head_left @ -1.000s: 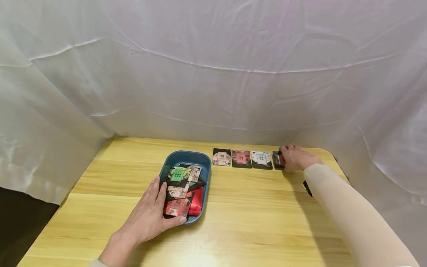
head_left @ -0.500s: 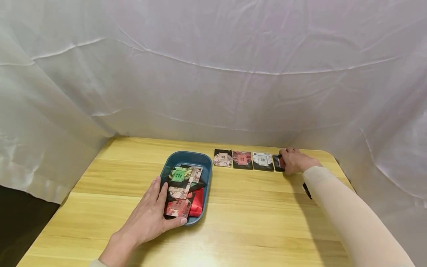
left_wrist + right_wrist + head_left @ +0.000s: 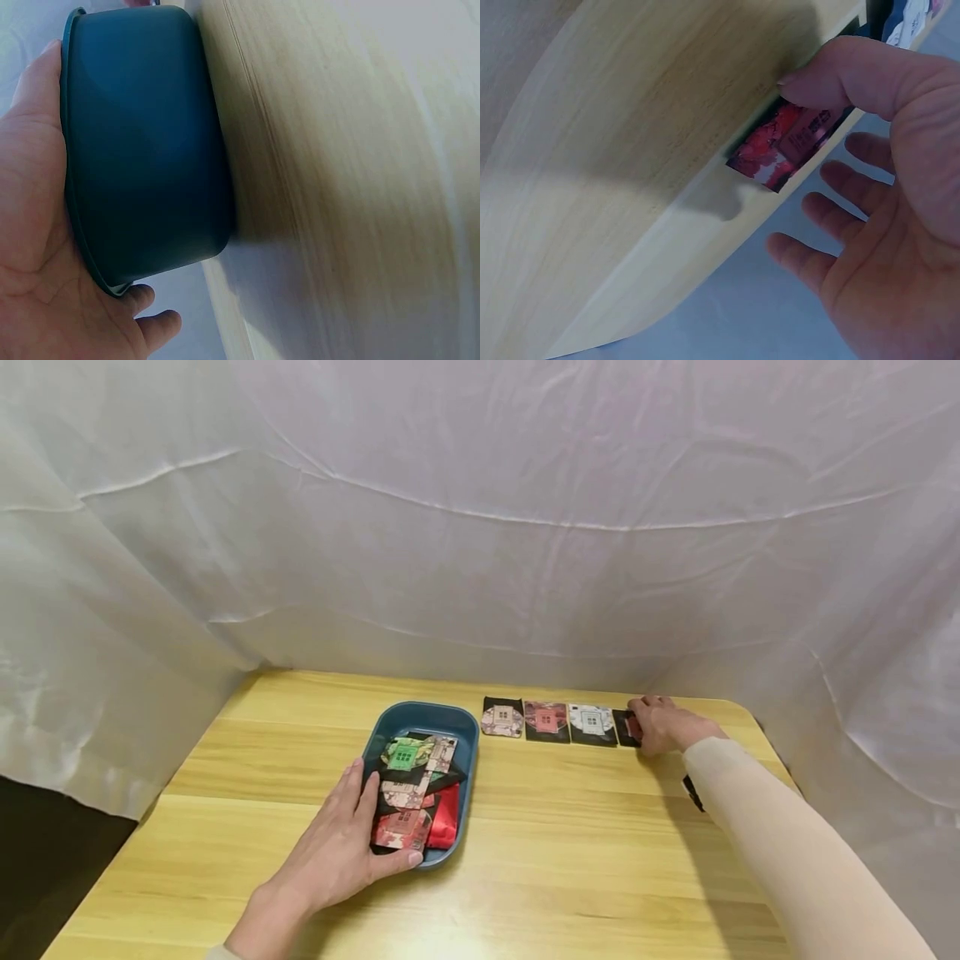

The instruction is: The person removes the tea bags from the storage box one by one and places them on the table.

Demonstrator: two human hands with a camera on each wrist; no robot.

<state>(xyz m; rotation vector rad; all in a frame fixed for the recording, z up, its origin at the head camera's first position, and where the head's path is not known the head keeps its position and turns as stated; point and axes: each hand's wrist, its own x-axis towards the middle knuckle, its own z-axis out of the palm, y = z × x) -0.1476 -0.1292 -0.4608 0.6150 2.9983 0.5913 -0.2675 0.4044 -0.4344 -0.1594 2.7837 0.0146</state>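
My left hand [image 3: 333,843] rests along the left rim of a blue plastic bin [image 3: 470,793], fingers stretched out and thumb at its near end. Inside lie several sachets [image 3: 405,756] with green, pink and red fronts. In the left wrist view the palm lies beside the rim of the bin [image 3: 142,150]. My right hand [image 3: 667,727] is over the rightmost black and red sachet [image 3: 627,727] at the back of the table. In the right wrist view the thumb touches this sachet [image 3: 769,150], which lies flat, and the relaxed fingers spread past its far edge.
A cream sachet [image 3: 502,718], a red sachet [image 3: 546,720] and a white sachet [image 3: 592,722] lie in a row left of the right hand. The wooden table [image 3: 570,843] ends at a pale cloth curtain [image 3: 480,568] behind and at the sides.
The view shifts slightly. Both hands stay in place, the left at the bin and the right over the rightmost sachet; the sachets keep their places in the row.
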